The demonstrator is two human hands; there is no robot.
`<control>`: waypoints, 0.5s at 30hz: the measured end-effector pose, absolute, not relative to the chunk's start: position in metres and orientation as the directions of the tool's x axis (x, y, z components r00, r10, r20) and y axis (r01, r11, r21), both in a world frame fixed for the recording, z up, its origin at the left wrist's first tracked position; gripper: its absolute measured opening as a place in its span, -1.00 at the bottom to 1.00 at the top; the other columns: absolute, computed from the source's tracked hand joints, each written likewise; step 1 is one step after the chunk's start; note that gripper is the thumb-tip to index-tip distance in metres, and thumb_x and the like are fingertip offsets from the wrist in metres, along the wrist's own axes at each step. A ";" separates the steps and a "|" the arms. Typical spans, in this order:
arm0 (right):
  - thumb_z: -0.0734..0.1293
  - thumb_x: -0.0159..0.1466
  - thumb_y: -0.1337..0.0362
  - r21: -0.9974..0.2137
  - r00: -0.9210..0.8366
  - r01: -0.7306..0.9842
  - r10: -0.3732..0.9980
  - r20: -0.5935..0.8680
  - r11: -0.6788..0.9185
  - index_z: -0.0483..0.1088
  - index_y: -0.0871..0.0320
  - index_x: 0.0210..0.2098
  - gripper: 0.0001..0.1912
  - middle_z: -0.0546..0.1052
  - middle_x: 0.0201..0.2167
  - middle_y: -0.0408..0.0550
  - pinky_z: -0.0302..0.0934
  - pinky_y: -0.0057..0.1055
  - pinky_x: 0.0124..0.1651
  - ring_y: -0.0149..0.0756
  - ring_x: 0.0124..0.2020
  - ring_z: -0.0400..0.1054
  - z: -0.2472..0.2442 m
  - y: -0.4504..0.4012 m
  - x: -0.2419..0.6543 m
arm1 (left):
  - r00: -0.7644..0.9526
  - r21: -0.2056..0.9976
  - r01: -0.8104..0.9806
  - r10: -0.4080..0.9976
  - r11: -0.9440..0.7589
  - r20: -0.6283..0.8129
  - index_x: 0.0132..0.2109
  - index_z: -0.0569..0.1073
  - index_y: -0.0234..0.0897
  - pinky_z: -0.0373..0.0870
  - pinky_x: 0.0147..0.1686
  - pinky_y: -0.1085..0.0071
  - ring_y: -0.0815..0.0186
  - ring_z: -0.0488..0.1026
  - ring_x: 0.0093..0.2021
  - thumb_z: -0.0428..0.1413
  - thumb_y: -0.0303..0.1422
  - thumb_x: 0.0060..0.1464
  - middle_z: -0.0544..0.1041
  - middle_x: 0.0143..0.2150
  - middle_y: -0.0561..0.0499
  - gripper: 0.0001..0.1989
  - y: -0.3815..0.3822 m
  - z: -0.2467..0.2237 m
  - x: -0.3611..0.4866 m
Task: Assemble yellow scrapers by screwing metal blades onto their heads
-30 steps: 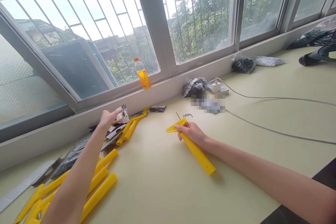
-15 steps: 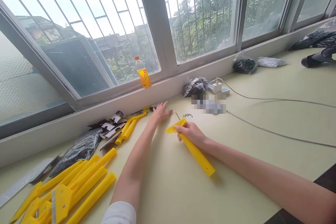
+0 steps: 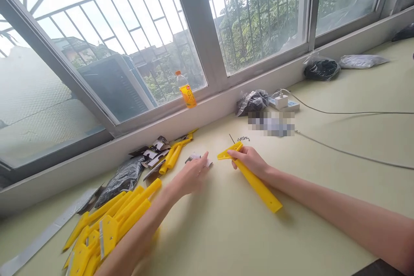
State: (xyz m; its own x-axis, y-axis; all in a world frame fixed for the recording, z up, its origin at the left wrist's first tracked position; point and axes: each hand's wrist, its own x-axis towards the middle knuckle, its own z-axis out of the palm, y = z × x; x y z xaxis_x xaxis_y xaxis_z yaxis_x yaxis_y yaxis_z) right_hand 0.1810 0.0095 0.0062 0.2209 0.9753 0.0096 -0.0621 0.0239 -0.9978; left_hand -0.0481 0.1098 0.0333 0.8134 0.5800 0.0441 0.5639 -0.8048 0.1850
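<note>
My right hand (image 3: 250, 161) is wrapped round a yellow plastic scraper (image 3: 258, 185), its wide head pointing away to the left and its handle towards me. A thin metal rod (image 3: 231, 138) sticks up just beyond the scraper head; whether it rests on the table or in my hand I cannot tell. Over the table to the left, my left hand (image 3: 190, 174) is closed on a small black-and-white card packet (image 3: 193, 156), partly hidden by the slightly blurred fingers. Small metal screws (image 3: 243, 139) lie in a cluster beyond my right hand.
Yellow scrapers (image 3: 110, 228) are heaped at the left beside a black plastic bag (image 3: 124, 179). More card packets (image 3: 158, 148) and yellow handles (image 3: 174, 155) lie behind. A drink bottle (image 3: 187, 95) stands on the sill. A cable (image 3: 343, 151) crosses the right side.
My left hand has drawn back towards me from near the wall, bringing the card packet with it. My right hand keeps its hold on the scraper. The view has turned slightly left.
</note>
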 end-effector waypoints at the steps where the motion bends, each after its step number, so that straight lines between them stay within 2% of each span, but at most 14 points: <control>1: 0.36 0.22 -0.02 -0.998 0.224 -0.062 0.975 0.006 0.020 0.33 0.18 -0.61 -0.55 0.39 -0.63 -0.12 -0.02 -0.41 -0.49 -0.46 -0.61 0.10 0.006 0.010 0.181 | 0.804 0.221 0.575 0.595 -0.788 0.029 0.46 0.06 -0.13 0.33 0.16 0.17 0.09 0.39 0.23 -0.14 -0.25 0.35 0.45 0.24 -0.18 -0.42 0.110 0.039 -0.054; 4: 0.35 0.22 -0.01 -0.998 0.228 -0.063 0.974 -0.013 0.002 0.33 0.18 -0.56 -0.59 0.40 -0.62 -0.13 -0.03 -0.42 -0.51 -0.46 -0.62 0.08 0.007 0.008 0.181 | 0.828 0.270 0.548 0.559 -0.792 -0.041 0.39 0.22 0.00 0.20 0.30 0.17 0.08 0.15 0.42 0.00 -0.34 0.24 0.18 0.45 -0.03 -0.41 0.121 0.059 -0.061; 6: 0.35 0.22 -0.01 -0.998 0.225 -0.061 0.974 -0.021 -0.008 0.33 0.18 -0.54 -0.60 0.40 -0.61 -0.14 -0.03 -0.42 -0.51 -0.46 -0.62 0.08 0.008 0.008 0.180 | 0.818 0.258 0.575 0.554 -0.776 -0.158 0.38 0.24 0.05 0.21 0.29 0.18 0.06 0.07 0.45 0.12 -0.36 0.12 0.07 0.50 0.02 -0.32 0.133 0.071 -0.057; 9: 0.36 0.22 -0.02 -0.998 0.218 -0.058 0.976 -0.026 -0.013 0.33 0.18 -0.55 -0.58 0.40 -0.60 -0.13 -0.02 -0.42 -0.50 -0.46 -0.61 0.09 0.008 0.007 0.180 | 0.755 0.193 0.643 0.572 -0.741 -0.320 0.24 0.40 -0.01 0.34 0.14 0.26 0.03 0.29 0.31 0.23 -0.36 -0.05 0.33 0.35 -0.04 -0.34 0.145 0.082 -0.044; 11: 0.36 0.22 -0.03 -0.998 0.213 -0.056 0.977 -0.025 -0.014 0.32 0.18 -0.57 -0.56 0.40 -0.60 -0.14 -0.02 -0.42 -0.50 -0.47 -0.62 0.09 0.008 0.007 0.180 | 0.725 0.131 0.665 0.593 -0.736 -0.352 0.08 0.50 -0.06 0.41 -0.04 0.32 0.03 0.40 0.15 0.30 -0.34 -0.16 0.47 0.18 -0.03 -0.43 0.146 0.083 -0.032; 13: 0.36 0.22 -0.04 -0.999 0.212 -0.053 0.977 -0.023 -0.012 0.32 0.18 -0.59 -0.55 0.38 -0.61 -0.14 -0.03 -0.42 -0.51 -0.47 -0.62 0.08 0.008 0.007 0.180 | 0.713 0.078 0.665 0.602 -0.742 -0.359 -0.09 0.53 -0.12 0.38 -0.19 0.38 0.05 0.44 0.03 0.36 -0.31 -0.27 0.54 0.00 0.00 -0.52 0.142 0.083 -0.021; 15: 0.36 0.22 -0.04 -0.999 0.209 -0.048 0.978 -0.020 -0.011 0.32 0.18 -0.59 -0.55 0.37 -0.63 -0.14 -0.04 -0.41 -0.51 -0.47 -0.63 0.07 0.009 0.007 0.180 | 0.721 0.100 0.660 0.591 -0.744 -0.362 -0.22 0.52 -0.17 0.32 -0.33 0.43 0.14 0.47 -0.14 0.36 -0.31 -0.28 0.56 -0.17 0.03 -0.63 0.139 0.088 -0.014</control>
